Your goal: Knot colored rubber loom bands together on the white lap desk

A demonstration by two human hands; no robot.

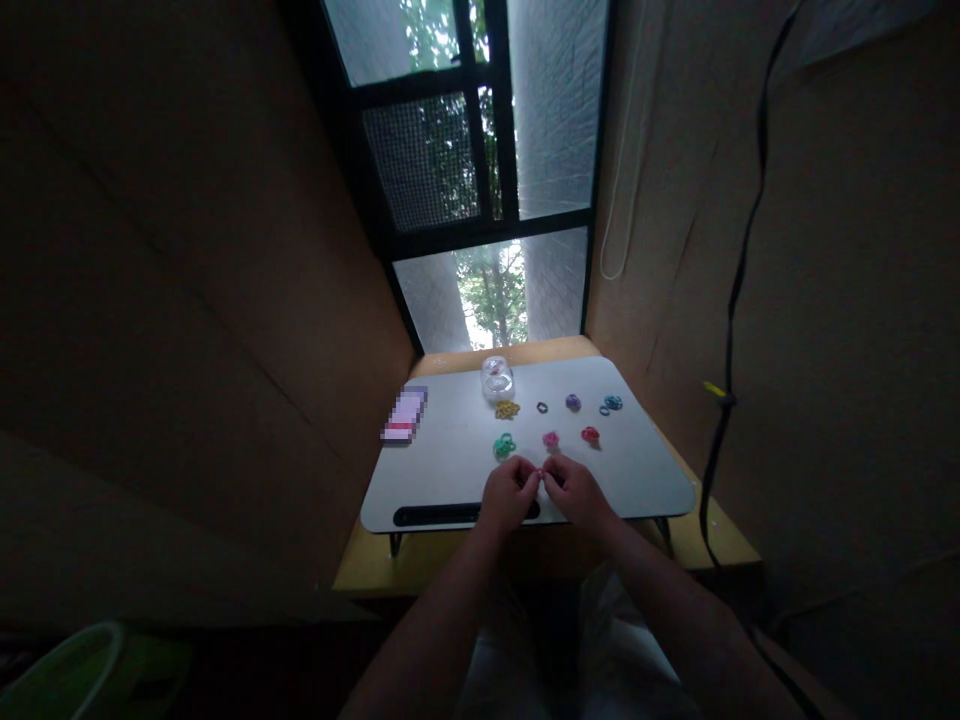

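My left hand (510,492) and my right hand (571,488) meet at the front of a white lap table (442,470). Their fingertips pinch a small pink hair tie (540,473) between them, mostly hidden by the fingers. Just beyond lie small heaps of hair ties: green (504,447), pink (551,440) and red (591,436). Farther back are a yellow heap (508,410), a single dark ring (542,407), a purple heap (573,402) and a blue heap (613,402) with one loose blue ring beside it.
A clear plastic jar (497,380) stands at the back of the table. A phone (405,415) lies at the left. The black slot (435,515) runs along the front edge, partly under my left hand. A dark cord (731,300) hangs at the right, and a green basket (90,670) is low left.
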